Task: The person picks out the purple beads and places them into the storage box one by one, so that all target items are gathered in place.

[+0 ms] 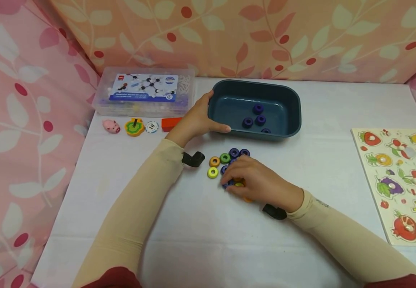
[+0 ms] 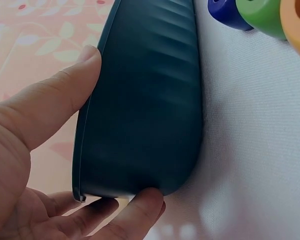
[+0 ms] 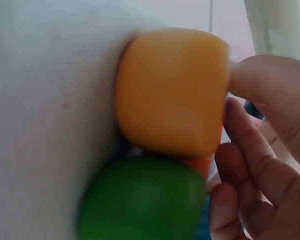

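Observation:
My left hand holds the left end of a dark teal plastic basin, thumb at the rim and fingers around the end wall. Several purple ring-shaped beads lie inside it. In front of the basin is a cluster of beads, including an orange bead, a green bead and a yellow bead. My right hand is over this cluster, thumb and index finger pinching a purple bead. In the right wrist view, an orange bead and a green bead hide most of that pinch.
At the back left is a clear molecular model kit box. Before it sit a pink pig figure, a tree piece, a round chip and a red block. A fruit puzzle board lies on the right.

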Available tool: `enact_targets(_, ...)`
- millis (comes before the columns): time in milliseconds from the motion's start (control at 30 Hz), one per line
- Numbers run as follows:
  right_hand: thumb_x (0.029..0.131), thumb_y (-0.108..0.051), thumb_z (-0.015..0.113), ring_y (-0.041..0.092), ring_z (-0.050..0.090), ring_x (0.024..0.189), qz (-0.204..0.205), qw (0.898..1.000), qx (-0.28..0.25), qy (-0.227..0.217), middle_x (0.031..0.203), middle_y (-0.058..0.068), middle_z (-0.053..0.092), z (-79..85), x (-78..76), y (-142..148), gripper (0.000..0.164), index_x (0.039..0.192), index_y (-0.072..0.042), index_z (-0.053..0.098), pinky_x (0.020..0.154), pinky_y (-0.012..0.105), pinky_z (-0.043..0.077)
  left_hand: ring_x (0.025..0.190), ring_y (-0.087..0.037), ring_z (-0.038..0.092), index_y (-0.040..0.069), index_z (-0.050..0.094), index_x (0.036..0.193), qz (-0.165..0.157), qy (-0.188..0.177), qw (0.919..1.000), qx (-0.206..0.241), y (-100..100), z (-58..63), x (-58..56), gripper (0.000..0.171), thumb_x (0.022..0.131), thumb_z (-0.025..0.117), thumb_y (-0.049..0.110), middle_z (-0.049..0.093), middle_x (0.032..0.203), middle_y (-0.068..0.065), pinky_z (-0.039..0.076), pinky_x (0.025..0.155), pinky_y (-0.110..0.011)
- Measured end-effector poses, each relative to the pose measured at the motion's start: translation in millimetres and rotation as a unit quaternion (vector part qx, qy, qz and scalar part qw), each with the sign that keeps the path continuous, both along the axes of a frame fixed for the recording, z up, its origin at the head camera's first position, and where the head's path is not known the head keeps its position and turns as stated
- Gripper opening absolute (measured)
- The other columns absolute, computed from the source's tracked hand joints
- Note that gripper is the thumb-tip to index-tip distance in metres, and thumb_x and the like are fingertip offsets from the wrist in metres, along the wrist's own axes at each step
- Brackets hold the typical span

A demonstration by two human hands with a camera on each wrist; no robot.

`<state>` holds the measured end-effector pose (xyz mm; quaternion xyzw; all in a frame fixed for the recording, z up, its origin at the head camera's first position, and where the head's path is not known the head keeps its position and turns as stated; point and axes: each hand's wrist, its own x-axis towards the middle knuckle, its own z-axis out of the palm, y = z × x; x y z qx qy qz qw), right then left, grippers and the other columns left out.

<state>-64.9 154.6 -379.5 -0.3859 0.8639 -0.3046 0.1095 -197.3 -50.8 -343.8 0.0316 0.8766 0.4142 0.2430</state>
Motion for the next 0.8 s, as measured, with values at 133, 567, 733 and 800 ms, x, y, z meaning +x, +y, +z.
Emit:
enact_targets(133, 0.085, -0.02, 0.081, 0.007, 0.056, 0.112, -0.003, 0.999, -0.024, -0.026, 0.113, -0.015, 0.069, 10.1, -2.5, 2.6, 0.019, 0.103, -0.026, 0.077, 0.098, 0.033, 0.048, 0.153, -0.022, 0.022, 0.027, 0.004, 0.163, -0.001, 0.002, 1.0, -0.001, -0.6, -0.3, -0.1, 0.127, 0.071, 0.091, 0.041, 0.014, 0.169, 0.001, 0.023, 0.124, -0.047)
enact_targets(567, 0.084, -0.016, 0.081, 0.007, 0.061, 0.099, -0.159, 0.986, -0.056, 0.01, 0.109, -0.009, 0.069, 57.1, -54.7, 37.4, 0.02, 0.104, -0.021, 0.079, 0.076, 0.023, 0.054, 0.153, -0.023, 0.021, 0.03, 0.004, 0.162, 0.003, -0.004, 1.0, 0.002, 0.0, 1.8, 0.7, 0.126, 0.071, 0.091, 0.041, 0.013, 0.169, 0.001, 0.024, 0.124, -0.048)
enact_targets(733, 0.089, -0.02, 0.077, 0.011, 0.062, 0.098, -0.24, 0.969, -0.059, -0.019, 0.113, -0.002, 0.069, 48.0, -90.5, 39.2, 0.022, 0.111, -0.016, 0.077, 0.084, 0.017, 0.052, 0.153, -0.023, 0.022, 0.03, 0.004, 0.162, 0.003, -0.001, 1.0, 0.0, -0.3, -0.2, -0.1, 0.128, 0.07, 0.091, 0.043, 0.014, 0.169, 0.001, 0.025, 0.123, -0.049)
enact_targets(800, 0.091, -0.022, 0.075, 0.013, 0.063, 0.1, -0.25, 0.966, -0.052, -0.031, 0.115, 0.0, 0.068, 40.3, -102.3, 36.6, 0.025, 0.115, -0.016, 0.076, 0.086, 0.018, 0.051, 0.153, -0.023, 0.022, 0.031, 0.004, 0.162, 0.003, -0.002, 1.0, -0.002, -0.1, -1.2, -0.2, 0.128, 0.069, 0.091, 0.044, 0.014, 0.169, 0.001, 0.025, 0.123, -0.049)
